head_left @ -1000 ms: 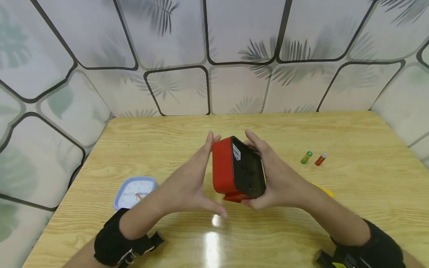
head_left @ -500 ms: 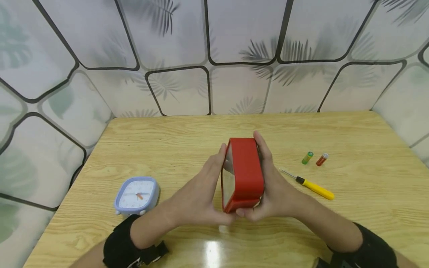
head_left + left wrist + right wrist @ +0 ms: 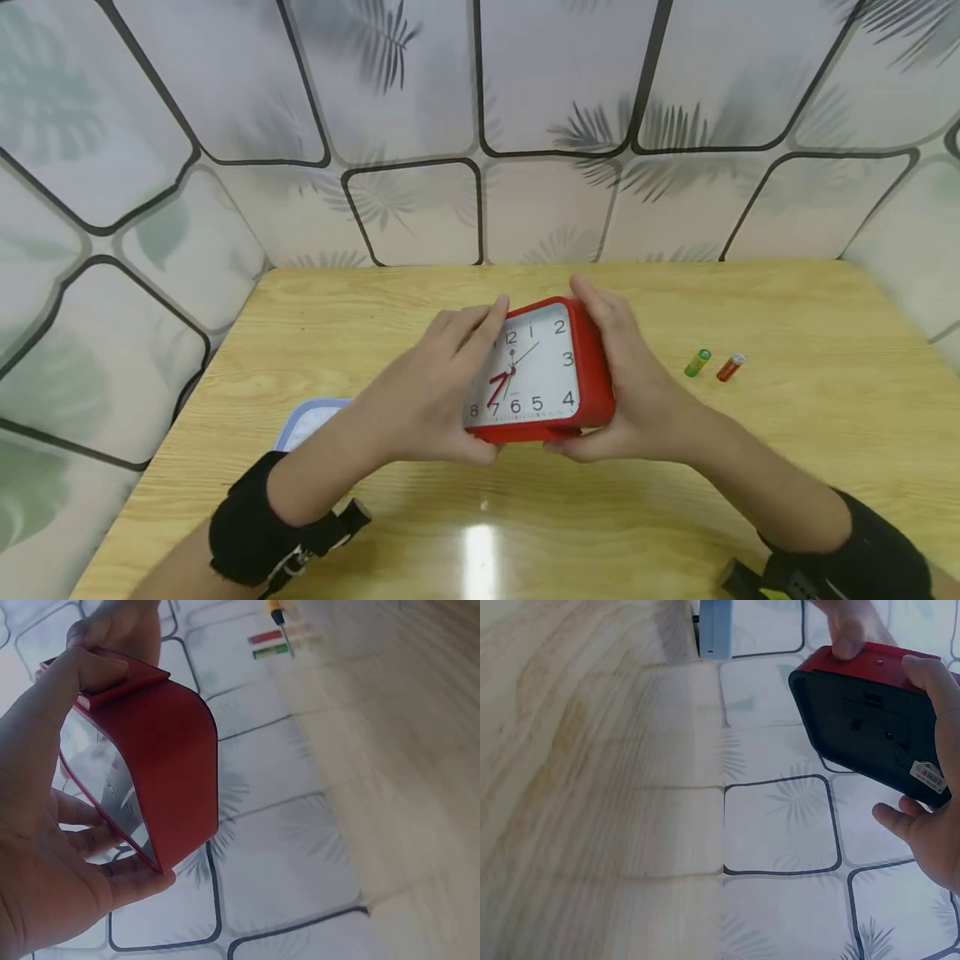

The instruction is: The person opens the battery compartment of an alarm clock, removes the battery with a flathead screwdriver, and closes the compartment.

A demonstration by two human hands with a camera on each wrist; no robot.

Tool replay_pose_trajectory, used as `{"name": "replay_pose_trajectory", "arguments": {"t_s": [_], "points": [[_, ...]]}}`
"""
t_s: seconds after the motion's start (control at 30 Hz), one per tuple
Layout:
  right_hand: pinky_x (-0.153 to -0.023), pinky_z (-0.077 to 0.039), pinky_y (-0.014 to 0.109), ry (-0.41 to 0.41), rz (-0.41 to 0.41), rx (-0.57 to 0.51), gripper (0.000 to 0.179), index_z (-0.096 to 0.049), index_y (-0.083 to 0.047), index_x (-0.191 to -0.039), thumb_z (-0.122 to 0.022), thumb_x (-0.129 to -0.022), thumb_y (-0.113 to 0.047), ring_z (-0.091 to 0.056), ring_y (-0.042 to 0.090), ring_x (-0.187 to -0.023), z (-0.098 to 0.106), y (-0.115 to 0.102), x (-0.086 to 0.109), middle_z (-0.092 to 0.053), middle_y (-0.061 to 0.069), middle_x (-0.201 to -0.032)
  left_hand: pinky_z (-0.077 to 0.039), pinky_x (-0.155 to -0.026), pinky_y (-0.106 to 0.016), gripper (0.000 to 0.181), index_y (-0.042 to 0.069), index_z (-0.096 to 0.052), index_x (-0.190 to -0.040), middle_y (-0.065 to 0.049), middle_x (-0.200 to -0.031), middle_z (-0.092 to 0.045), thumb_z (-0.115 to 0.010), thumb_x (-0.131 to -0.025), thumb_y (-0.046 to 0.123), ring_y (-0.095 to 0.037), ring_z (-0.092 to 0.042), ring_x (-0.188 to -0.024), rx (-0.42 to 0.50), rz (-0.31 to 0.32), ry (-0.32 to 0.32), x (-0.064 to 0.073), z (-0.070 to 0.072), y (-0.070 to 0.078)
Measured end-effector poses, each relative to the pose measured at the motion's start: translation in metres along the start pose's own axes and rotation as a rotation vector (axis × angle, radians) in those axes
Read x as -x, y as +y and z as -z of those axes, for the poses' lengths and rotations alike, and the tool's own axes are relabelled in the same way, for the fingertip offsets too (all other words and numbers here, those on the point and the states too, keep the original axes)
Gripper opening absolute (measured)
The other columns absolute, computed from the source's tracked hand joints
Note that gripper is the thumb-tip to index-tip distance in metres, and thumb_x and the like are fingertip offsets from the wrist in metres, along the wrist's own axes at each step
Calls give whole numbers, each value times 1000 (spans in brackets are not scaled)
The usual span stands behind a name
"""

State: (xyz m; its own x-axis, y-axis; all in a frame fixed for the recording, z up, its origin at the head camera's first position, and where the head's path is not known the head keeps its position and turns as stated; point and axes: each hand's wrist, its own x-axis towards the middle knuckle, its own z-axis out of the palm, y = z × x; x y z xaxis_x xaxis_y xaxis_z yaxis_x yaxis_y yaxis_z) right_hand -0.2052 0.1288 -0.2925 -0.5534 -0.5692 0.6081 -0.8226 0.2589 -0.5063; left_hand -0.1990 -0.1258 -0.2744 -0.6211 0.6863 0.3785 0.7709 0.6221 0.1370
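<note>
Off the table in the head view, a square red alarm clock (image 3: 543,367) is held up between both hands, its white dial tilted toward the head camera. My left hand (image 3: 423,387) grips its left side, fingers over the dial's edge and thumb beneath. On the opposite side my right hand (image 3: 641,392) holds the casing, with its thumb under the bottom. The right wrist view shows the clock's black back (image 3: 862,731), with a barcode label (image 3: 928,776) near one corner. From the left wrist, the red casing (image 3: 176,765) and part of the dial are visible.
A light blue clock (image 3: 303,417) lies at the left, partly covered by my left forearm. Green (image 3: 697,362) and red (image 3: 730,367) batteries lie on the wooden table (image 3: 810,333) at the right. A yellow screwdriver (image 3: 277,613) shows in the left wrist view.
The red clock has turned from showing its black back, through its red side, to showing its dial. My left hand, first loosely spread beside it, now grips it.
</note>
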Motion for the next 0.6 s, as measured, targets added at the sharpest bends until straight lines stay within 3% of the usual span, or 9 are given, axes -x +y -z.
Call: {"name": "replay_pose_trajectory", "arguments": {"t_s": [0.1,0.3,0.43,0.6], "points": [[-100,-45,20,-41,-55,107,133,-10,-2,-159,-95,-60,-31,-36,23,-129,2,1,0,-35,17,-143,-52,-99,-34,125,-5,-26,-155,-15,-145,-46,-82,-56,49,-29,-49,-121,-65,-15,-40,-4,6,-5],[-105,-46,47,-122,-151,231,138,-10,-5,-159,-98,-58,-38,-36,25,-133,-2,6,-3,-36,14,-147,-51,-101,-37,125,-4,-27,-155,-15,-147,-46,-83,-58,52,-31,-51,-120,-145,-26,-160,-11,13,-18],[-110,-43,49,-172,-187,292,129,-14,-4,-159,-94,-64,-42,-36,27,-138,-6,9,-6,-38,13,-150,-51,-100,-38,125,-4,-28,-154,-15,-147,-45,-84,-58,53,-32,-50,-121,-182,-15,-234,-11,14,-30],[-110,-44,51,-201,-300,329,98,-29,-11,-157,-83,-81,-41,-39,28,-140,-2,10,-4,-39,9,-153,-53,-97,-40,124,-4,-28,-154,-14,-148,-44,-84,-58,52,-33,-48,-123,-201,42,-337,-9,14,-49]]}}
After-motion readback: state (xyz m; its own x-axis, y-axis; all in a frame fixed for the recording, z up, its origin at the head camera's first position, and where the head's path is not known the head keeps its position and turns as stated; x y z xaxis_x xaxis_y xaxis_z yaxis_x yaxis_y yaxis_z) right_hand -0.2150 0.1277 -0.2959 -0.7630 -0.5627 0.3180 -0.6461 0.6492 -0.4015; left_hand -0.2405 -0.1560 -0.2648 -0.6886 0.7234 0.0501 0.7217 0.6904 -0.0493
